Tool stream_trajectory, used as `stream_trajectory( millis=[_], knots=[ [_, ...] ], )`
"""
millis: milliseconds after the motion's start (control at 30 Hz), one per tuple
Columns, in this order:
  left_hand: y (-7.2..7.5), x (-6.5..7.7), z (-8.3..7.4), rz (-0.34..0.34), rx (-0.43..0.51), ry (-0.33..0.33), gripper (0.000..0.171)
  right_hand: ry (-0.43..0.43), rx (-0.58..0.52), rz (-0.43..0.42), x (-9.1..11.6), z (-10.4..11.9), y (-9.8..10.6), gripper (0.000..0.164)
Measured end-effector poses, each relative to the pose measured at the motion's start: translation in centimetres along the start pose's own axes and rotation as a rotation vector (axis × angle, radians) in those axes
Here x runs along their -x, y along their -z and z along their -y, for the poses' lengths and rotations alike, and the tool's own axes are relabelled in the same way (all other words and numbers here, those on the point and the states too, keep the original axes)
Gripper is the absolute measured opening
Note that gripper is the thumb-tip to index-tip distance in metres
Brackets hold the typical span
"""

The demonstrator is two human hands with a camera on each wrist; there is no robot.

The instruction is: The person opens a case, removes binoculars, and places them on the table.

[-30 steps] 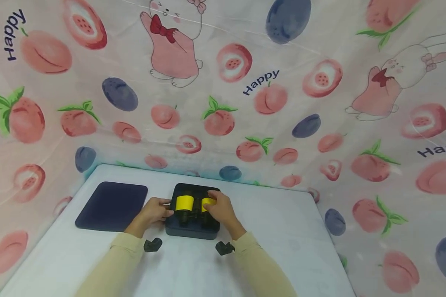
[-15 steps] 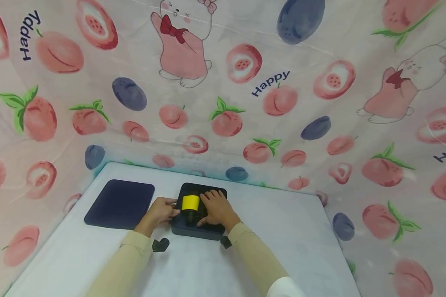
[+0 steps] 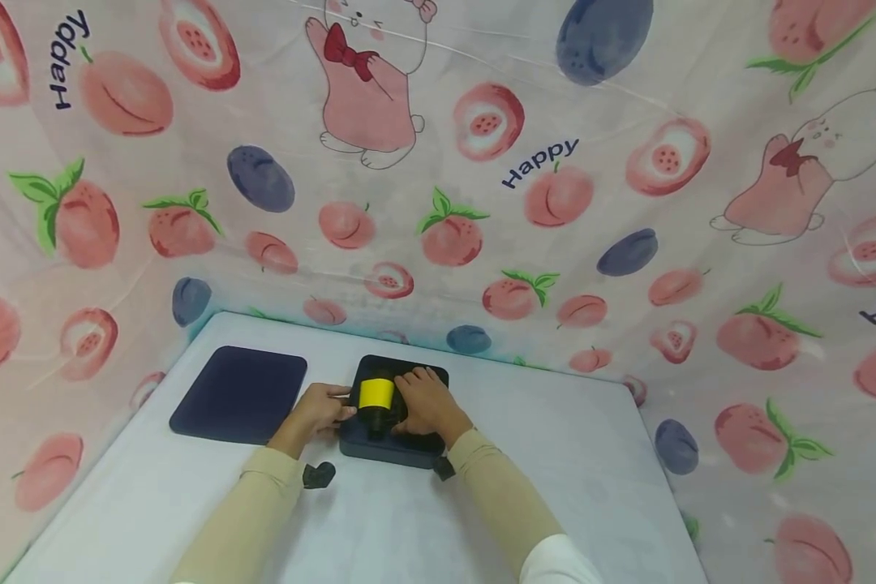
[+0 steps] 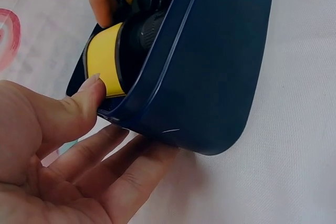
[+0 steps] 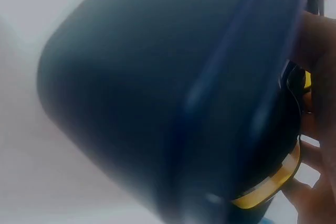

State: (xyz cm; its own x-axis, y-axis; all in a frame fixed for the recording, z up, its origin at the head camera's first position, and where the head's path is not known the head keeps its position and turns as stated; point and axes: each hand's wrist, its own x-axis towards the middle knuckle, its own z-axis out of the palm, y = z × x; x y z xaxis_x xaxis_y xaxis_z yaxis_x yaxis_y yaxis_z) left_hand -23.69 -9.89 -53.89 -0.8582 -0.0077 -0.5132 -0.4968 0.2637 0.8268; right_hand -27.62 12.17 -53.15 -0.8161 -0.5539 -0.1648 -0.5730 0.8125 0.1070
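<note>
Black binoculars [image 3: 375, 394] with yellow bands lie inside a dark blue box [image 3: 390, 456] in the head view. My left hand [image 3: 322, 408] holds the box's left wall. In the left wrist view, that hand's thumb [image 4: 90, 96] lies at the rim beside the yellow band, with the fingers below against the outside. My right hand [image 3: 425, 399] is over the right barrel and grips it, hiding most of it. The right wrist view shows the box wall [image 5: 136, 77] close up and blurred, with part of a yellow band [image 5: 270, 182] under the right hand's fingers.
A flat dark blue lid [image 3: 238, 395] lies on the white table [image 3: 599, 487] left of the box. Black wrist-camera mounts [image 3: 319, 475] stick out near both wrists. A fruit-and-rabbit print curtain [image 3: 380, 211] rises behind the table and along its sides.
My right hand has moved from the far edge of the right barrel to lie over it, covering its yellow band. My left hand stays at the box's left side. The head view has shifted slightly.
</note>
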Motion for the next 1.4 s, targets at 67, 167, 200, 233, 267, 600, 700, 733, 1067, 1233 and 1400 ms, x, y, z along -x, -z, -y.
stream_trajectory(
  millis=[67, 167, 200, 233, 267, 600, 700, 733, 1067, 1233, 1400],
  knots=[
    [0.0, 0.0, 0.0, 0.002, -0.004, 0.002, 0.063, 0.003, 0.004, -0.004, 0.0, 0.0, 0.3, 0.100],
    [0.0, 0.0, -0.1, -0.003, -0.003, 0.007, 0.062, 0.009, 0.020, -0.008, 0.0, 0.0, 0.8, 0.100],
    [0.0, 0.0, -0.1, -0.006, 0.004, 0.014, 0.062, 0.010, 0.024, -0.008, 0.1, 0.0, 1.0, 0.100],
    [0.0, 0.0, -0.2, -0.008, 0.006, 0.018, 0.062, 0.011, 0.028, -0.009, 0.1, 0.0, 1.2, 0.101],
    [-0.1, 0.1, -0.2, -0.011, 0.009, 0.021, 0.062, 0.012, 0.033, -0.011, 0.1, 0.0, 1.5, 0.101],
    [-0.3, 0.1, -0.4, -0.018, 0.007, 0.036, 0.062, 0.004, 0.038, -0.045, 0.7, -0.7, 3.4, 0.101],
    [-0.3, 0.1, -0.4, -0.016, 0.013, 0.036, 0.062, 0.006, 0.040, -0.046, 1.0, -1.1, 3.9, 0.100],
    [-0.3, 0.0, -0.4, -0.015, 0.014, 0.039, 0.062, 0.007, 0.038, -0.045, 1.1, -1.2, 4.1, 0.100],
    [0.1, 0.6, -0.2, 0.022, 0.036, 0.019, 0.063, 0.014, 0.003, -0.078, 2.6, -2.8, 5.4, 0.101],
    [0.1, 0.6, -0.1, 0.031, 0.019, 0.005, 0.062, 0.004, -0.008, -0.097, 3.5, -3.9, 5.5, 0.101],
    [0.2, 0.5, 0.1, 0.044, 0.022, -0.012, 0.062, -0.008, -0.029, -0.096, 4.4, -4.8, 5.5, 0.102]
  ],
)
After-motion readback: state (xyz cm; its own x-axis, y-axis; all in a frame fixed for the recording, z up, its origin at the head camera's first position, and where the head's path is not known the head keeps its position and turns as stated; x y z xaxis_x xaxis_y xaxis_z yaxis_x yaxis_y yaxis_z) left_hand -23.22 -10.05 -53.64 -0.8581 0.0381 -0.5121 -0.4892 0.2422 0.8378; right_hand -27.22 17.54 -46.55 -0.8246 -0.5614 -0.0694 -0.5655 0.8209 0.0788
